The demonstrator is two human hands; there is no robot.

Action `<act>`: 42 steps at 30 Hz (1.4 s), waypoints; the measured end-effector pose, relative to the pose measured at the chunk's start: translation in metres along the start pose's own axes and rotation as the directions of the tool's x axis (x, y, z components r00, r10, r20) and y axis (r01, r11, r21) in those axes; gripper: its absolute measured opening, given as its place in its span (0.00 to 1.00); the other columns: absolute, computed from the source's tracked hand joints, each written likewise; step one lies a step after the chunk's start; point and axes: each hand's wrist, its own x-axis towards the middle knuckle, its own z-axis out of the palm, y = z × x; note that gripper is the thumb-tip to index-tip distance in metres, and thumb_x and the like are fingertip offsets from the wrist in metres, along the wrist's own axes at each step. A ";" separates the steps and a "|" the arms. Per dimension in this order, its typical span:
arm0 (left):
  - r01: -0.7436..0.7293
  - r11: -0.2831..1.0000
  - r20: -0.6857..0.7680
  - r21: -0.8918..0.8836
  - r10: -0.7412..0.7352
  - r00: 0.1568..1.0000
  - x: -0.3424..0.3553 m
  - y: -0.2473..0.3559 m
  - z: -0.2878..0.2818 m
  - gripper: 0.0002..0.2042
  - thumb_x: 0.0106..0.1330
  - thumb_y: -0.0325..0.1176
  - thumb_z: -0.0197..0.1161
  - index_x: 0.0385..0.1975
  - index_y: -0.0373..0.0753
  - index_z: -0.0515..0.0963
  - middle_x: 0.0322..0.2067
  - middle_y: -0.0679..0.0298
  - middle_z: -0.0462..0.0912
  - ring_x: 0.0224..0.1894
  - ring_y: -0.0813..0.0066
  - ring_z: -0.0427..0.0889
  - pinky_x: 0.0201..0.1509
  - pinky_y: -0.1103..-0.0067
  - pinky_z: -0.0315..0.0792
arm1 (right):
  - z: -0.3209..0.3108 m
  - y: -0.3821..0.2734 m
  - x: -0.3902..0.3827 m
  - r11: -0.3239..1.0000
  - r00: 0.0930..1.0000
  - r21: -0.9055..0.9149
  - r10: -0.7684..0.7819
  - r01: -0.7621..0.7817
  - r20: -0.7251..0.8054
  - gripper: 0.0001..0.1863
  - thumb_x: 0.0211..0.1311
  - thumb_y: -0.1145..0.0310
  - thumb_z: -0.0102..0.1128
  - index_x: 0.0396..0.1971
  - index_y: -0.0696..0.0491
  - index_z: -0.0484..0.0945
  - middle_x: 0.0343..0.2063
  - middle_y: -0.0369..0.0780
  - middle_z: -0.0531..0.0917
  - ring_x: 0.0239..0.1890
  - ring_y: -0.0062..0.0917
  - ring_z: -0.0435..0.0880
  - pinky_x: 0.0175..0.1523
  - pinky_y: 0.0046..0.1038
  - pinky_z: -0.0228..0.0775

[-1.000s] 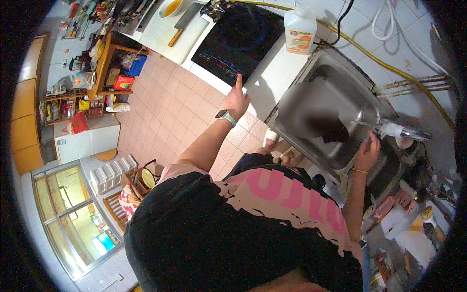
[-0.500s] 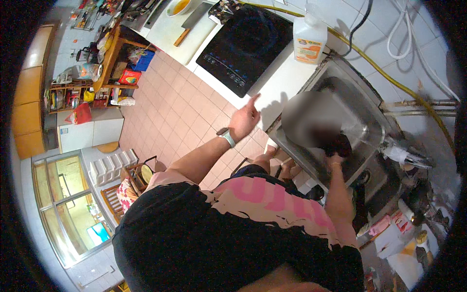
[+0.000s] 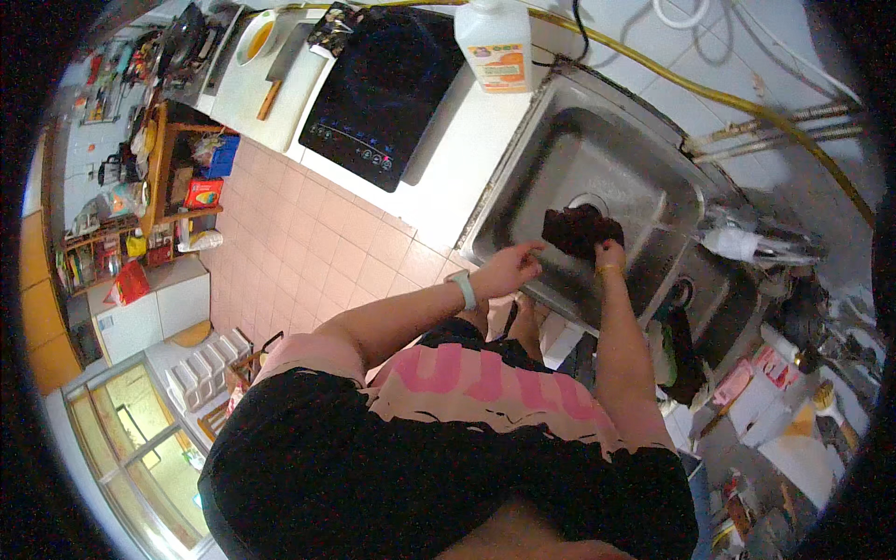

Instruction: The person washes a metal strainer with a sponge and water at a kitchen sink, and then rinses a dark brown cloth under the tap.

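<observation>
Over the large metal sink basin, my right hand is closed on the edge of a dark reddish-brown cloth. The cloth looks soft and crumpled, and it hangs close to the round drain. My left hand, with a pale watch band at its wrist, is over the basin's near left rim. Its fingers are partly stretched out and hold nothing. A small gap shows between its fingertips and the cloth.
A white jug with an orange label stands behind the sink's left corner. Left of it lie a black induction cooktop, a white cutting board, a cleaver and a bowl. A smaller basin adjoins on the right.
My left hand has moved from beside the counter to the sink's rim, near the cloth. The cloth, in my right hand, now shows clearly. The whole view has shifted.
</observation>
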 end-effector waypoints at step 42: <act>-0.146 0.983 0.302 0.114 0.106 0.948 0.144 0.077 0.056 0.21 0.66 0.44 0.50 0.48 0.31 0.69 0.41 0.55 0.79 0.41 0.64 0.79 0.44 0.73 0.72 | -0.110 -0.069 -0.008 0.518 0.969 0.818 -0.131 0.249 -0.212 0.20 0.52 0.56 0.63 0.33 0.59 0.77 0.33 0.48 0.81 0.36 0.36 0.80 0.43 0.32 0.70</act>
